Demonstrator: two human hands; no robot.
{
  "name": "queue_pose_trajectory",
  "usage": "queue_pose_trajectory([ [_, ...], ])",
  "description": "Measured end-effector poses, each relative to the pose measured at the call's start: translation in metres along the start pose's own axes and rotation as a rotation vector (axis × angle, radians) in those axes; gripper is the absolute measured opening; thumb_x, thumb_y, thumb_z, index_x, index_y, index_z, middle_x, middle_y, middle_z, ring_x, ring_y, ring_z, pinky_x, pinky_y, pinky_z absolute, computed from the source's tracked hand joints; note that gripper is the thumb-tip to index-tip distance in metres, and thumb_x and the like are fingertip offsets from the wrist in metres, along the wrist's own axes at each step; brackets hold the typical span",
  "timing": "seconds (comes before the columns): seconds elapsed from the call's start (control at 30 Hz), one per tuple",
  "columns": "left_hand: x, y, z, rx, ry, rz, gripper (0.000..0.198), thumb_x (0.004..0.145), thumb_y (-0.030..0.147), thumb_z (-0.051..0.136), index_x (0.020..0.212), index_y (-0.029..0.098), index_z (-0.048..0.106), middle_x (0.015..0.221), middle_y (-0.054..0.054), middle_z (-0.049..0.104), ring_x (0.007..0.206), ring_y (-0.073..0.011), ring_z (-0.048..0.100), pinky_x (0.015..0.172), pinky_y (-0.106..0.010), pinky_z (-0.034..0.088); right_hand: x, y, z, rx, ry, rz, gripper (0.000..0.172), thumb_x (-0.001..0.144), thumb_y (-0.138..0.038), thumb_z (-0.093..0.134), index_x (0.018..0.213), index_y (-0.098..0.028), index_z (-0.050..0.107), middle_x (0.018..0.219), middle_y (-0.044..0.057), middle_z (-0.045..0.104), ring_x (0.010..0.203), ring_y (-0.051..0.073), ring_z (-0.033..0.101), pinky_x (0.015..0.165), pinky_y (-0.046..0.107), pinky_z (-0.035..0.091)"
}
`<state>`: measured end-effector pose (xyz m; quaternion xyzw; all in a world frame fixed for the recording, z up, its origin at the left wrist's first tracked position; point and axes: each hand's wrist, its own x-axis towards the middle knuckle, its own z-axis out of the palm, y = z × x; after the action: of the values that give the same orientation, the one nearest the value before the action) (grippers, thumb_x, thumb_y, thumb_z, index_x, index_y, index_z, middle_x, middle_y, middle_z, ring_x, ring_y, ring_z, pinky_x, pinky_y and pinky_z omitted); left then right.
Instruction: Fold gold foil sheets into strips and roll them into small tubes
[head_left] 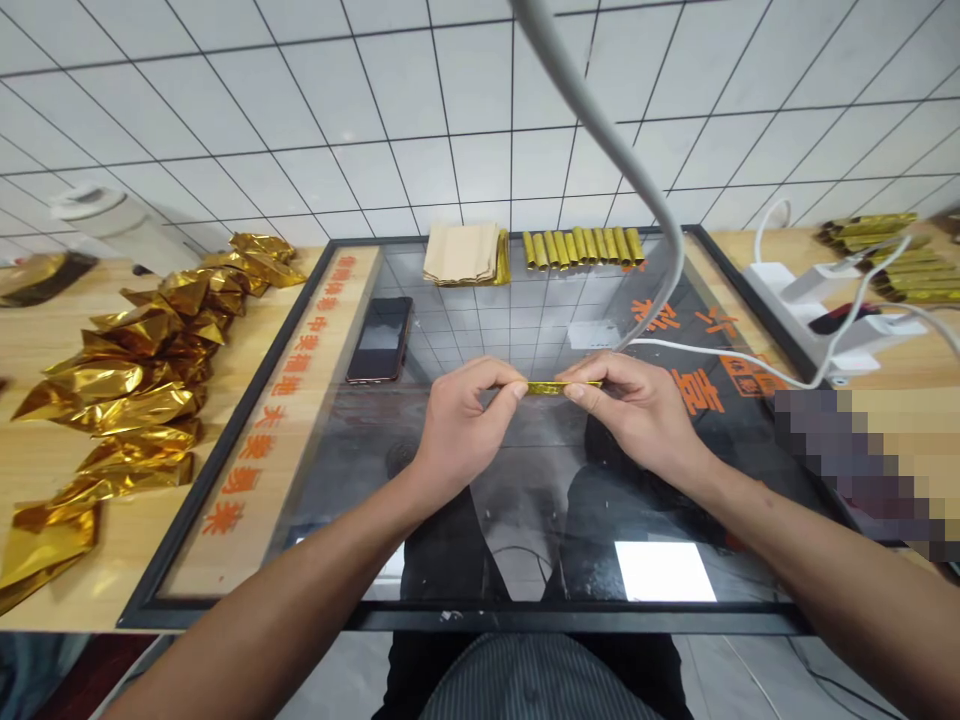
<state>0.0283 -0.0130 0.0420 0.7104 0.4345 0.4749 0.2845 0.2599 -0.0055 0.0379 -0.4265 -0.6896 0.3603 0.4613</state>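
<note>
Between both hands, above the middle of the glass tabletop, a narrow piece of gold foil paper (547, 388) is stretched level. My left hand (474, 410) pinches its left end between thumb and fingertips. At the other end, the thumb and fingers of my right hand (634, 400) are closed on it. Whether the piece is rolled or folded is hard to make out. Beyond the hands lie a stack of tan paper sheets (462, 252) with gold showing at its side, and a row of several rolled gold paper tubes (581, 248).
A phone (381, 340) lies on the glass at left. Folded shiny gold foil pieces (150, 345) are heaped on the left wood. A white power strip (802, 310) with cables and more gold tubes (907, 260) sit at right. A thick grey cable (630, 150) hangs over the glass.
</note>
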Motion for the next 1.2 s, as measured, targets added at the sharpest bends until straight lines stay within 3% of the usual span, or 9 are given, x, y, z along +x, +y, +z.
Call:
queue_pose_trajectory([
  [0.13,0.004,-0.009,0.0,-0.132,0.005,-0.184,0.017,0.098,0.027,0.068,0.083,0.021,0.071,0.08,0.0,0.073,0.075,-0.0159,0.069,0.07,-0.029,0.05,0.002,0.0,0.003,0.061,-0.04,0.097,0.017,0.096,-0.041,0.082,0.099,-0.024,0.078,0.088,0.002,0.076,0.08,0.02,0.069,0.073,0.035,0.055],
  [0.27,0.009,-0.021,0.002,-0.427,-0.028,-0.404,0.015,0.095,0.035,0.073,0.095,0.021,0.069,0.088,0.001,0.074,0.067,-0.0135,0.073,0.067,-0.028,0.055,0.002,0.004,0.007,0.217,-0.027,0.135,0.043,0.085,-0.035,0.092,0.123,-0.026,0.073,0.103,0.003,0.078,0.089,0.02,0.072,0.079,0.035,0.059],
  [0.37,0.01,-0.024,0.003,-0.491,-0.095,-0.45,0.021,0.095,0.038,0.074,0.107,0.021,0.07,0.093,0.0,0.075,0.067,-0.0129,0.073,0.069,-0.029,0.06,0.003,0.006,0.007,0.232,-0.027,0.156,0.038,0.085,-0.037,0.092,0.116,-0.025,0.075,0.095,0.002,0.077,0.082,0.019,0.071,0.074,0.034,0.059],
  [0.53,0.005,-0.027,0.006,-0.359,-0.173,-0.298,0.036,0.092,0.036,0.08,0.124,0.021,0.073,0.107,-0.006,0.079,0.087,-0.0174,0.076,0.08,-0.031,0.062,0.004,0.007,0.007,0.285,-0.048,0.2,0.037,0.085,-0.043,0.091,0.112,-0.023,0.074,0.087,0.001,0.076,0.075,0.018,0.071,0.07,0.033,0.058],
  [0.67,0.003,-0.031,0.006,-0.247,-0.232,-0.195,0.023,0.098,0.034,0.074,0.118,0.022,0.078,0.106,-0.006,0.08,0.093,-0.0189,0.074,0.087,-0.033,0.059,0.003,0.006,0.01,0.279,-0.041,0.191,0.032,0.087,-0.042,0.089,0.108,-0.024,0.074,0.083,-0.001,0.072,0.073,0.017,0.067,0.067,0.032,0.053],
  [0.93,0.003,-0.024,0.005,0.019,-0.31,0.008,0.021,0.106,0.029,0.065,0.121,0.024,0.077,0.113,-0.005,0.079,0.1,-0.0198,0.073,0.09,-0.032,0.056,0.0,-0.005,0.008,0.125,-0.004,0.097,0.021,0.089,-0.037,0.087,0.102,-0.024,0.077,0.088,0.001,0.072,0.078,0.018,0.064,0.069,0.032,0.051],
  [1.2,0.001,-0.024,0.005,0.052,-0.31,0.063,0.025,0.109,0.027,0.062,0.129,0.026,0.077,0.118,-0.005,0.08,0.108,-0.0212,0.074,0.094,-0.032,0.056,-0.001,-0.005,0.009,0.162,0.014,0.086,0.024,0.089,-0.037,0.087,0.105,-0.024,0.077,0.085,0.0,0.072,0.073,0.016,0.063,0.067,0.032,0.051],
])
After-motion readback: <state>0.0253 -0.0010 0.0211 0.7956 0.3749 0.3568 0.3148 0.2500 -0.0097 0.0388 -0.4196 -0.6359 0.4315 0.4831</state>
